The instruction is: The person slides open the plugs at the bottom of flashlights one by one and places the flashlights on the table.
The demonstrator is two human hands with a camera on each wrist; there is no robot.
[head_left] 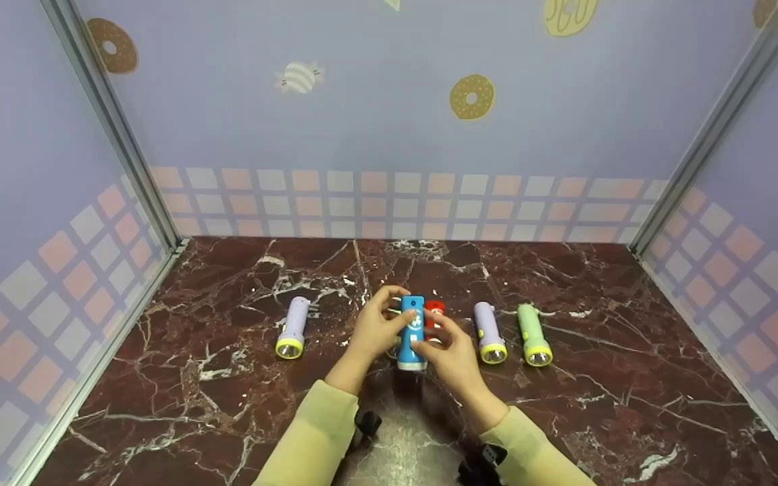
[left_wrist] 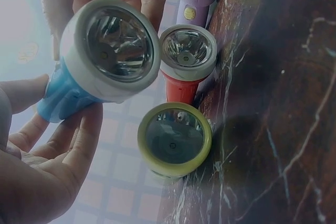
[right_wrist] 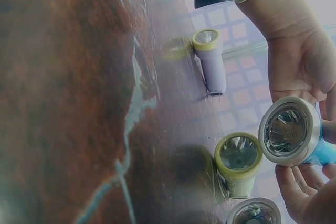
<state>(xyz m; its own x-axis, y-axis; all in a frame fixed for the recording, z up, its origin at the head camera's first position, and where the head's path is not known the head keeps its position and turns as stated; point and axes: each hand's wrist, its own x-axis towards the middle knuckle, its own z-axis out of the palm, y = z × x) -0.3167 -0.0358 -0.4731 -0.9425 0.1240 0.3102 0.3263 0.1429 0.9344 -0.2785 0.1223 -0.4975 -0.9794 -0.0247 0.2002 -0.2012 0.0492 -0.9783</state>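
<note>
A blue flashlight (head_left: 412,334) with a white lens ring is held above the table, its lens end toward the person. My left hand (head_left: 377,327) grips its left side, thumb on the front and fingers behind. From the right, my right hand (head_left: 455,354) holds the same flashlight, its thumb lower on the body. In the left wrist view the clear lens of the blue flashlight (left_wrist: 118,45) faces the camera. Just behind it stand a red flashlight (head_left: 435,312) and a green flashlight with a yellow-green ring (right_wrist: 239,161), both mostly hidden in the head view.
A purple flashlight (head_left: 293,327) lies to the left on the dark red marbled table (head_left: 227,405). Another purple flashlight (head_left: 489,331) and a light green flashlight (head_left: 534,334) lie to the right. Patterned wall panels (head_left: 389,135) enclose the back and sides.
</note>
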